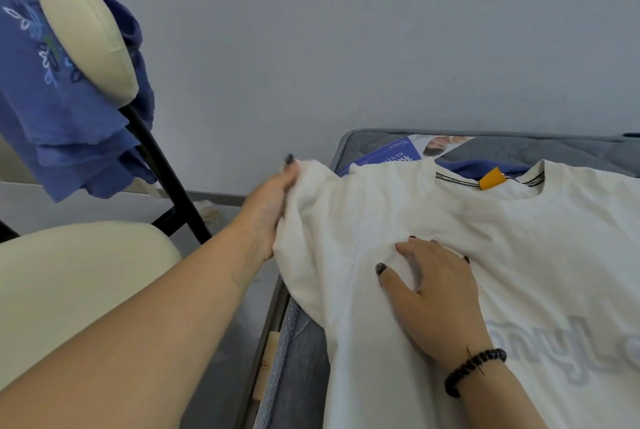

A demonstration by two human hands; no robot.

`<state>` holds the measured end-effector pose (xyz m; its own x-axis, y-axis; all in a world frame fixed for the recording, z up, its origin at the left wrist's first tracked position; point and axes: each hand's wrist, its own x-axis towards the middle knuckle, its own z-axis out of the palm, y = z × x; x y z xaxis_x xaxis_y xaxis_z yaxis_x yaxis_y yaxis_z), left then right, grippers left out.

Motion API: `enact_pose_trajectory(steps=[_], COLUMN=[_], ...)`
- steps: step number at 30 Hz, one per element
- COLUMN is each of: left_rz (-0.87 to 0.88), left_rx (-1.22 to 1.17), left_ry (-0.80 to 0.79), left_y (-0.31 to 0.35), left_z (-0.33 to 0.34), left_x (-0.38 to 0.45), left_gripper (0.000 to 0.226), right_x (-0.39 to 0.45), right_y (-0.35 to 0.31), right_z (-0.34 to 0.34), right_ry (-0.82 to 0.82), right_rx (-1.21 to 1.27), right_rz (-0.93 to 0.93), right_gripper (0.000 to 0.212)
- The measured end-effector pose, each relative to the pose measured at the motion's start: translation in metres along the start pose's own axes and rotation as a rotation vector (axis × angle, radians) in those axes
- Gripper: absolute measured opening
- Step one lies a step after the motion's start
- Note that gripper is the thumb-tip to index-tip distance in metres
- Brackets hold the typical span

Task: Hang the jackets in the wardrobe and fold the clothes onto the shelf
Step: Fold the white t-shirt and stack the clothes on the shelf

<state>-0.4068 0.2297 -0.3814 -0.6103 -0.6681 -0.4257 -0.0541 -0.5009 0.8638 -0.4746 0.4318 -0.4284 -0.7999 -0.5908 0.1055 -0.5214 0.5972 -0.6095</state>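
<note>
A cream T-shirt (512, 241) with pale grey lettering and an orange neck tag lies spread front-up on the grey mattress (304, 369). My left hand (270, 206) grips the shirt's left sleeve at the mattress edge, with the cloth bunched in its fingers. On the shirt's chest my right hand (433, 283) rests flat with fingers apart, pressing the fabric down. A dark bead bracelet is on that wrist.
A chair with a cream seat (79, 276) and black frame stands on the left, close to the bed. A blue embroidered garment (52, 109) hangs over its backrest. A blue printed sheet (388, 154) lies on the mattress behind the shirt. A grey wall is beyond.
</note>
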Motion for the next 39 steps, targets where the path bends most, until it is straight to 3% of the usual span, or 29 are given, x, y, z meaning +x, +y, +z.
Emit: enact_pose_trajectory(steps=[2, 4, 6, 8, 11, 16, 20, 22, 24, 26, 31, 34, 36, 39], left_rz=[0.128, 0.234, 0.239, 0.188, 0.062, -0.212, -0.352, -0.310, -0.233, -0.218, -0.493, -0.485, -0.406, -0.170], left_rx=[-0.181, -0.292, -0.302, -0.273, -0.220, -0.235, -0.117, -0.050, -0.074, -0.140, -0.171, -0.199, -0.271, -0.557], left_ry=[0.054, 0.211, 0.385, 0.448, 0.274, 0.120, -0.045, 0.151, 0.461, 0.578, 0.164, 0.024, 0.031, 0.094], left_y=[0.008, 0.014, 0.007, -0.011, -0.053, -0.101, -0.119, -0.133, -0.138, -0.141, -0.141, -0.136, -0.131, -0.110], left_z=[-0.008, -0.030, -0.057, -0.075, -0.088, -0.085, -0.071, -0.080, -0.095, -0.107, -0.097, -0.081, -0.074, -0.078], left_x=[0.000, 0.001, 0.009, 0.008, 0.004, -0.003, -0.008, 0.003, 0.011, 0.012, -0.007, -0.024, -0.029, -0.035], left_gripper=[0.040, 0.034, 0.030, 0.027, 0.033, 0.042, 0.027, 0.019, 0.019, 0.021, 0.066, 0.043, 0.026, 0.025], right_x=[0.000, 0.001, 0.002, 0.002, 0.001, 0.002, 0.003, 0.003, 0.003, 0.002, 0.000, -0.002, -0.001, 0.000], right_y=[0.000, 0.001, 0.002, 0.002, 0.001, 0.001, 0.003, 0.002, 0.002, 0.001, -0.002, -0.004, -0.003, -0.001], right_z=[0.000, 0.000, 0.000, 0.001, 0.002, 0.003, 0.004, 0.005, 0.005, 0.004, 0.005, 0.004, 0.004, 0.006], right_ry=[-0.011, -0.012, -0.013, -0.011, -0.004, 0.012, 0.019, 0.009, -0.001, -0.015, -0.095, -0.100, -0.099, -0.101], right_rx=[-0.004, -0.012, -0.016, -0.014, -0.023, -0.041, -0.052, -0.059, -0.066, -0.097, -0.217, -0.215, -0.223, -0.213], right_rz=[0.008, 0.002, -0.003, -0.009, -0.004, -0.016, -0.027, -0.031, -0.031, -0.039, -0.063, -0.061, -0.069, -0.074], right_gripper=[0.043, 0.042, 0.042, 0.042, 0.041, 0.040, 0.040, 0.046, 0.057, 0.059, 0.055, 0.055, 0.055, 0.053])
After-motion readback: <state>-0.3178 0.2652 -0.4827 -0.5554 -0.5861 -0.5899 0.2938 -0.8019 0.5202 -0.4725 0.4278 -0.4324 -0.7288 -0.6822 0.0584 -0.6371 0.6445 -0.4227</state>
